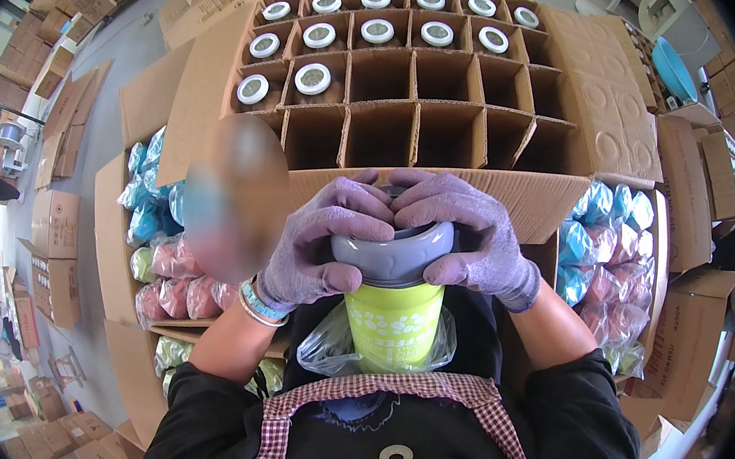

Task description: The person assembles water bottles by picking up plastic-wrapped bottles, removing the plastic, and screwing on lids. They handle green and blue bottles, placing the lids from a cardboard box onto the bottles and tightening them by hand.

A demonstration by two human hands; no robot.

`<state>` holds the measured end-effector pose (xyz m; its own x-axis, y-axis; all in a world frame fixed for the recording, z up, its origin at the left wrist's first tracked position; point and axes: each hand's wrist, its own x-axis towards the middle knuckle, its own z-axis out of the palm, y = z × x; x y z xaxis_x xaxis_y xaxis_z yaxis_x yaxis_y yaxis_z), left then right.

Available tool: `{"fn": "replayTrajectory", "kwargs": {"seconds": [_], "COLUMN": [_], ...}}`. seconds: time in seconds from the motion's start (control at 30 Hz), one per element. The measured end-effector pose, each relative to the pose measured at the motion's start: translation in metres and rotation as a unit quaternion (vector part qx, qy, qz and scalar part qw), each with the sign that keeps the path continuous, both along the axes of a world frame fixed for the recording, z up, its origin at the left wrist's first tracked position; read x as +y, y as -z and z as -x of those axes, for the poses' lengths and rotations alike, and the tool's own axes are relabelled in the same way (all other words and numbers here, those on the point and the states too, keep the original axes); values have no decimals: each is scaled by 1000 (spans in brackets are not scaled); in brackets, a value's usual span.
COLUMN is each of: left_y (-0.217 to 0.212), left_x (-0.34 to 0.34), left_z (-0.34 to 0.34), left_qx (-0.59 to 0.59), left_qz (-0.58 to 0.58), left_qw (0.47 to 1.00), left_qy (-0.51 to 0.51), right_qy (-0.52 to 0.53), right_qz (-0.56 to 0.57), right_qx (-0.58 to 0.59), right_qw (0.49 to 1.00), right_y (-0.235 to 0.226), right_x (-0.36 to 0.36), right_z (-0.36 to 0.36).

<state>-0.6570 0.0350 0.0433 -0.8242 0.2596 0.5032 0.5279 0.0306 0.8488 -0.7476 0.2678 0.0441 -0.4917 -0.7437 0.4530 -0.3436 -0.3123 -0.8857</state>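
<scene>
My left hand (326, 236) and my right hand (466, 226), both in purple work gloves, are closed around the grey lid (396, 255) of a lime-green cup (393, 326). The cup stands nearly upright in front of my apron, with a pale printed pattern on its side. A crumpled clear plastic bag (324, 343) lies about its lower part. Just beyond my fingers stands an open carton (452, 187) with cardboard dividers. Round white-rimmed lids (312, 79) show in several of its far and left cells; several near and right cells hold nothing visible.
Bagged blue, pink and green items fill a box on the left (179, 277) and another on the right (618, 274). Carton flaps (610, 98) spread outward. A blue basin (674, 69) sits at far right. A blurred patch hides part of the left side.
</scene>
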Motion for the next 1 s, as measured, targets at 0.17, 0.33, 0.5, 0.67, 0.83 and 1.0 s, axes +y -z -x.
{"fn": "replayTrajectory", "kwargs": {"seconds": [0.17, 0.33, 0.5, 0.67, 0.83, 1.0], "left_y": [-20, -50, 57, 10, 87, 63], "left_x": [27, 72, -19, 23, -32, 11], "left_z": [-26, -44, -33, -35, -15, -10], "left_qx": [9, 45, -340, 3, -354, -1], "left_qz": [183, 376, -38, 108, 284, 242], "left_qw": [973, 899, 933, 957, 870, 950], "left_qy": [-139, -221, -114, -268, -193, -199], "right_qy": [36, -33, 42, 231, 99, -14], "right_qz": [13, 58, -5, -65, -71, -194], "right_qx": [-145, -386, -45, -72, -200, 200], "right_qw": [989, 920, 998, 968, 972, 960], "right_y": [25, 25, -8, 1, -41, -82], "right_x": [-8, -21, 6, 7, 22, 15], "right_z": [-15, -16, -71, -30, -87, -17]}}
